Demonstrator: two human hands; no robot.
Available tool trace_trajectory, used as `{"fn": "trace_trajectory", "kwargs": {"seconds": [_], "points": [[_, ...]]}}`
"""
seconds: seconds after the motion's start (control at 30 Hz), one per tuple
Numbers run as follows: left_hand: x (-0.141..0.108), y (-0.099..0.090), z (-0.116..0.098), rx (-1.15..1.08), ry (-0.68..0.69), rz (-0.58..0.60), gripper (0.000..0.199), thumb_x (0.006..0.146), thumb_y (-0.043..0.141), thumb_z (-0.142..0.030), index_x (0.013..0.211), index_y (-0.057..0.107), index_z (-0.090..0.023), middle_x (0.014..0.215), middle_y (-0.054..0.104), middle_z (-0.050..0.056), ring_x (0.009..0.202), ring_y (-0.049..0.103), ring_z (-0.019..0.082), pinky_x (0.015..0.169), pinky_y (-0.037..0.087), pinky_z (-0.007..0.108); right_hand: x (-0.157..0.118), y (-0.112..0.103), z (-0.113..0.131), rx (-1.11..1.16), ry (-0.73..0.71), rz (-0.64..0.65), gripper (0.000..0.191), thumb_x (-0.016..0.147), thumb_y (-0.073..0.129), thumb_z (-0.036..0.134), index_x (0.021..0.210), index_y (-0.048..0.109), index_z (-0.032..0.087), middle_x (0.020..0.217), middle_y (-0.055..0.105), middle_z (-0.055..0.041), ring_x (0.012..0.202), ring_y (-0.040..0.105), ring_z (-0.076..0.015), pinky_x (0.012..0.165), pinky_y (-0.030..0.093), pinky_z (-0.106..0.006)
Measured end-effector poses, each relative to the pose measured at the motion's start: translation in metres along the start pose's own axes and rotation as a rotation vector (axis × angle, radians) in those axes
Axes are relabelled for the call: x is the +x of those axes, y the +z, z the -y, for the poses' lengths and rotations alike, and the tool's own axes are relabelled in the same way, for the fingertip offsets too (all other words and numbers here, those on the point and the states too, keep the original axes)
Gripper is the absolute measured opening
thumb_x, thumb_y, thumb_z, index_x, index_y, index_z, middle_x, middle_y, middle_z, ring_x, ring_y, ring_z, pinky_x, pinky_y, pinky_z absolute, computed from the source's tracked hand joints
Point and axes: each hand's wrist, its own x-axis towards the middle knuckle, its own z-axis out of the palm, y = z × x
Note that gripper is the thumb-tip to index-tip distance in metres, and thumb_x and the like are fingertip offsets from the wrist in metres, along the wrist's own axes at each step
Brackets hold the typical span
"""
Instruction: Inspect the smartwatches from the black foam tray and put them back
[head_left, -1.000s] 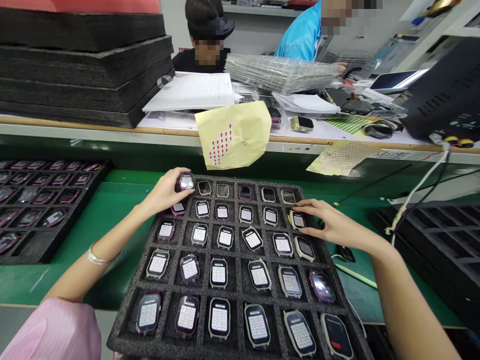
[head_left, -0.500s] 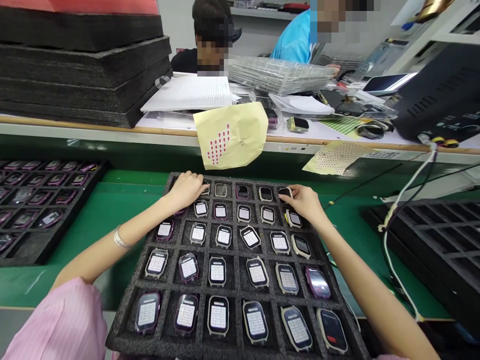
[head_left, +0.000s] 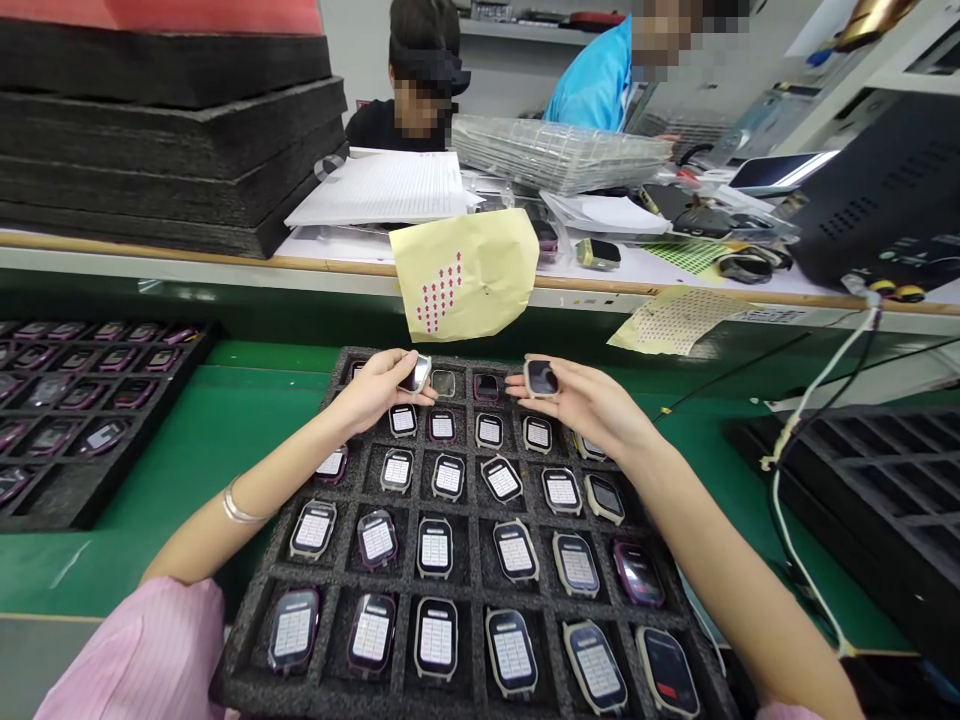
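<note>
A black foam tray (head_left: pixel 469 506) lies on the green bench, its compartments holding several square smartwatch bodies without straps. Above its far left part, my left hand (head_left: pixel 375 388) grips a watch body (head_left: pixel 417 373) with a dark, glossy screen. Over the far right part, my right hand (head_left: pixel 592 395) holds another watch body (head_left: pixel 540 379), light-framed and dark-screened, between thumb and fingers. Most watches in the nearer rows show a white grid on screen, like this beige one (head_left: pixel 436 638). The near right corner watch (head_left: pixel 667 672) has a red patch on a dark screen.
A second foam tray of watches (head_left: pixel 82 400) lies at left, and stacked foam trays (head_left: pixel 862 510) at right. The raised shelf (head_left: pixel 330 272) bears a foam stack (head_left: pixel 165 150), papers (head_left: pixel 382 188) and a yellow sheet (head_left: pixel 465 272). A white cable (head_left: pixel 780 490) hangs at right. Two people are beyond.
My left hand has lifted a watch body from the tray's far row and turned it. My right hand has moved left with its watch body, raised off the far right compartment.
</note>
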Motion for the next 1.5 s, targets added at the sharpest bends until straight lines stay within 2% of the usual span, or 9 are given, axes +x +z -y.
{"fn": "trace_trajectory", "kwargs": {"seconds": [0.1, 0.17, 0.37, 0.6, 0.8, 0.9, 1.0, 1.17, 1.5], "points": [[-0.016, 0.011, -0.015, -0.44, -0.164, 0.09, 0.032, 0.083, 0.061, -0.041, 0.094, 0.055, -0.011, 0.069, 0.061, 0.005, 0.06, 0.062, 0.014, 0.06, 0.053, 0.028, 0.003, 0.013, -0.004, 0.064, 0.056, 0.125, 0.036, 0.086, 0.064, 0.029, 0.118, 0.056, 0.014, 0.108, 0.069, -0.0164, 0.106, 0.064, -0.0295, 0.101, 0.042, -0.054], [-0.023, 0.018, -0.023, -0.495, -0.205, 0.108, 0.033, 0.082, 0.064, -0.038, 0.099, 0.056, -0.01, 0.07, 0.061, 0.004, 0.061, 0.061, 0.013, 0.058, 0.051, 0.026, 0.004, 0.017, -0.007, 0.08, 0.058, 0.167, 0.042, 0.083, 0.068, 0.028, 0.122, 0.055, 0.017, 0.109, 0.069, -0.0143, 0.107, 0.064, -0.0295, 0.102, 0.041, -0.055], [-0.029, 0.027, -0.026, -0.312, -0.137, 0.08, 0.039, 0.072, 0.071, -0.023, 0.105, 0.053, -0.012, 0.061, 0.054, -0.004, 0.052, 0.051, 0.008, 0.052, 0.042, 0.021, -0.002, 0.019, -0.014, 0.064, 0.001, 0.194, 0.038, 0.07, 0.081, 0.023, 0.104, 0.066, 0.022, 0.098, 0.073, -0.0072, 0.099, 0.067, -0.0294, 0.095, 0.047, -0.052], [-0.032, 0.026, -0.012, -0.008, -0.015, 0.084, 0.027, 0.078, 0.062, -0.023, 0.101, 0.05, -0.016, 0.055, 0.048, -0.008, 0.041, 0.045, 0.007, 0.045, 0.035, 0.02, -0.012, 0.024, -0.012, 0.09, 0.051, 0.271, 0.041, 0.072, 0.078, 0.032, 0.109, 0.062, 0.022, 0.101, 0.071, -0.009, 0.097, 0.067, -0.0308, 0.087, 0.052, -0.049], [-0.034, 0.026, -0.01, 0.271, 0.168, 0.008, 0.041, 0.079, 0.059, -0.024, 0.118, 0.047, -0.018, 0.092, 0.057, 0.003, 0.071, 0.055, 0.014, 0.061, 0.043, 0.025, -0.013, 0.024, -0.017, 0.091, 0.051, 0.284, 0.037, 0.072, 0.078, 0.029, 0.105, 0.063, 0.022, 0.102, 0.07, -0.0095, 0.094, 0.068, -0.0298, 0.081, 0.054, -0.045], [-0.035, 0.026, -0.009, 0.392, 0.233, 0.043, 0.033, 0.078, 0.056, -0.019, 0.111, 0.049, -0.018, 0.098, 0.057, 0.004, 0.087, 0.055, 0.018, 0.073, 0.043, 0.027, -0.012, 0.024, -0.02, 0.08, 0.022, 0.26, 0.033, 0.071, 0.079, 0.024, 0.101, 0.065, 0.021, 0.095, 0.071, -0.0072, 0.088, 0.07, -0.0267, 0.073, 0.056, -0.036], [-0.035, 0.025, -0.008, 0.429, 0.24, 0.09, 0.023, 0.078, 0.053, -0.016, 0.1, 0.05, -0.019, 0.094, 0.056, 0.002, 0.088, 0.053, 0.018, 0.079, 0.042, 0.028, -0.013, 0.026, -0.021, 0.042, 0.01, 0.223, 0.031, 0.071, 0.08, 0.022, 0.098, 0.066, 0.021, 0.094, 0.071, -0.0064, 0.087, 0.07, -0.0255, 0.073, 0.056, -0.035], [-0.033, 0.022, -0.01, 0.407, 0.323, 0.042, 0.023, 0.08, 0.049, -0.014, 0.102, 0.051, -0.019, 0.1, 0.058, 0.004, 0.096, 0.053, 0.019, 0.086, 0.04, 0.028, -0.014, 0.028, -0.019, -0.018, 0.011, 0.186, 0.032, 0.071, 0.08, 0.025, 0.1, 0.066, 0.021, 0.097, 0.071, -0.0068, 0.089, 0.07, -0.0259, 0.077, 0.055, -0.034], [-0.03, 0.021, -0.008, 0.319, 0.282, 0.025, 0.018, 0.076, 0.051, -0.012, 0.093, 0.052, -0.018, 0.089, 0.055, 0.0, 0.084, 0.053, 0.015, 0.078, 0.041, 0.025, -0.018, 0.031, -0.015, -0.046, -0.002, 0.165, 0.032, 0.071, 0.08, 0.026, 0.099, 0.067, 0.02, 0.095, 0.07, -0.0079, 0.088, 0.07, -0.027, 0.074, 0.056, -0.034]]}}
